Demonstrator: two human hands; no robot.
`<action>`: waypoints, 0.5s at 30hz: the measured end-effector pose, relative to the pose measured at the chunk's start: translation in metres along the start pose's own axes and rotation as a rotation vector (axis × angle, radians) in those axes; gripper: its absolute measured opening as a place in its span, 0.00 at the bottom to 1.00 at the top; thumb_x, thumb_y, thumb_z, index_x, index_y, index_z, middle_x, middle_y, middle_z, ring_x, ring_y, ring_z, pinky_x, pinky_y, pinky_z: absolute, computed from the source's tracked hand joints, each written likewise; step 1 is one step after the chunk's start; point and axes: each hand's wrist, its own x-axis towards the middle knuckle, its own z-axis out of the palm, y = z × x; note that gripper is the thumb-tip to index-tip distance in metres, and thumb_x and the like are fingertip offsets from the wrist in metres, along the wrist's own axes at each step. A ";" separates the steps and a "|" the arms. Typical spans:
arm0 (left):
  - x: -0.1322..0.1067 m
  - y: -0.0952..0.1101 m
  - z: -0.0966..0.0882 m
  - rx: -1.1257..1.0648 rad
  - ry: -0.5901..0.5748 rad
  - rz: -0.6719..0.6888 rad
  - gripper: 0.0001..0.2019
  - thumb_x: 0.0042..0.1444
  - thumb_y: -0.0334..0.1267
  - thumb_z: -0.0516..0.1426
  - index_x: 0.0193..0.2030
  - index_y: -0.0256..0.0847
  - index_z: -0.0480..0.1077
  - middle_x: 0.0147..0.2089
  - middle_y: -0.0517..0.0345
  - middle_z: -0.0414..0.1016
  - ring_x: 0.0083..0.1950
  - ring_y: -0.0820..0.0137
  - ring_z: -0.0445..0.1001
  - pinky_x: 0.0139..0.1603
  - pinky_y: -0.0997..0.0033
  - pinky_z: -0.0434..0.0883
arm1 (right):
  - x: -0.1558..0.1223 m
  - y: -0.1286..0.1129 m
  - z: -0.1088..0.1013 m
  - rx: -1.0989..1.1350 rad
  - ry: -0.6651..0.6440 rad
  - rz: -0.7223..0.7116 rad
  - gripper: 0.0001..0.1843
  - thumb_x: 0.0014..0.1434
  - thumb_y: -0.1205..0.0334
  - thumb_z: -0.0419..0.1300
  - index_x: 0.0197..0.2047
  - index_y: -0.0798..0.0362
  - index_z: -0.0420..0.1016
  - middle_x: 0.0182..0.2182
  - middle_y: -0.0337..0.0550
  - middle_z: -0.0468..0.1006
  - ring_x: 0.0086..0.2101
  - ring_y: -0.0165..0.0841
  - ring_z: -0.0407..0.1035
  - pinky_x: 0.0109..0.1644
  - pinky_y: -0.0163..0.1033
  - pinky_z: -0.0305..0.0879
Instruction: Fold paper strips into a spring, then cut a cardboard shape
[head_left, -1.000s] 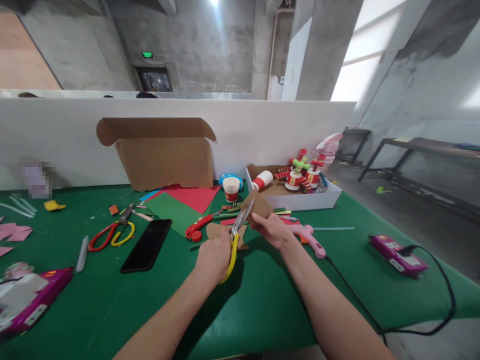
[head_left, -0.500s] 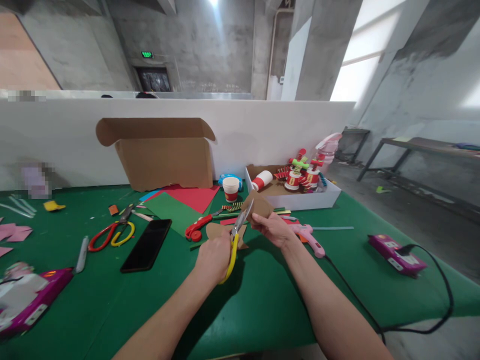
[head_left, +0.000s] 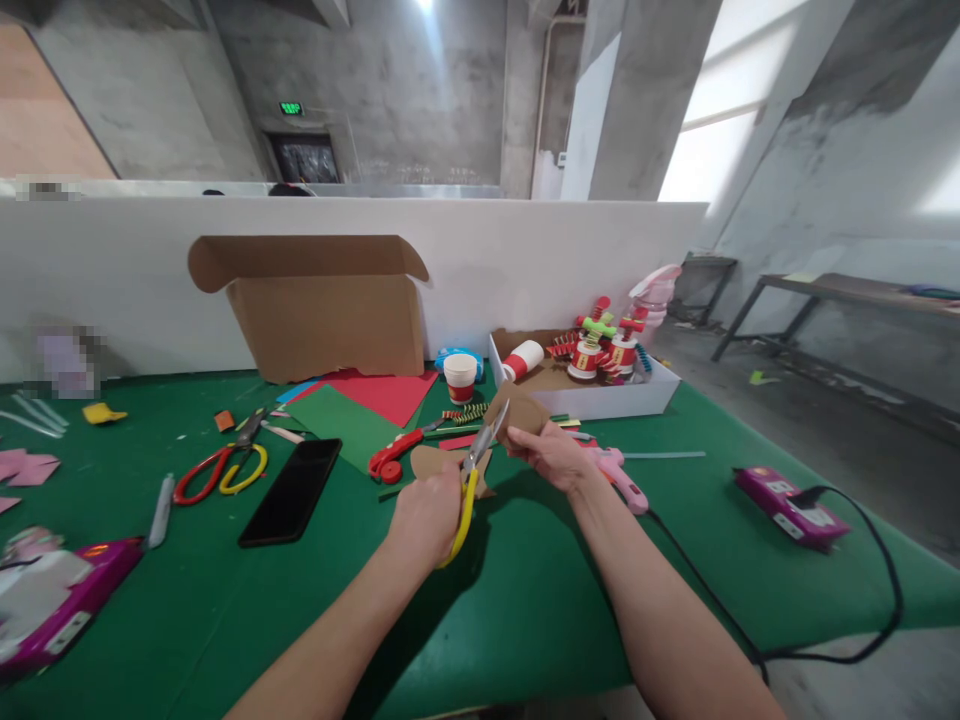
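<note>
My left hand is wrapped round the yellow handle of a pair of scissors. Their blades point up and to the right, against the left edge of a brown cardboard piece. That piece is pinched in my right hand, with the thumb on its near face. Below the blades another cut piece of cardboard lies on the green table, partly hidden by my left hand. Just right of my right hand lies a pink glue gun, its black cord running toward the front.
A phone, red-and-yellow scissors and coloured paper lie to the left. A paper cup stands behind my hands. At the back right is a white box of cup figures. Purple power strips sit at both sides.
My right hand and the cardboard have shifted very slightly to the right against the scissors. The rest of the view has drifted slightly left.
</note>
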 end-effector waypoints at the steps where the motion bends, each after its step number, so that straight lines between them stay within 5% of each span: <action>1: 0.000 0.000 0.000 -0.001 -0.006 -0.002 0.20 0.66 0.43 0.40 0.53 0.33 0.62 0.40 0.38 0.78 0.41 0.53 0.79 0.40 0.57 0.72 | 0.000 0.000 0.001 0.003 0.006 0.005 0.25 0.31 0.59 0.76 0.35 0.54 0.78 0.29 0.39 0.80 0.27 0.29 0.71 0.28 0.32 0.65; 15: -0.003 0.003 -0.008 -0.044 -0.061 0.000 0.16 0.64 0.38 0.43 0.54 0.34 0.61 0.42 0.39 0.78 0.45 0.53 0.78 0.43 0.58 0.71 | 0.003 0.014 0.024 0.241 0.135 -0.171 0.26 0.36 0.61 0.75 0.41 0.49 0.77 0.35 0.37 0.82 0.38 0.32 0.75 0.43 0.35 0.72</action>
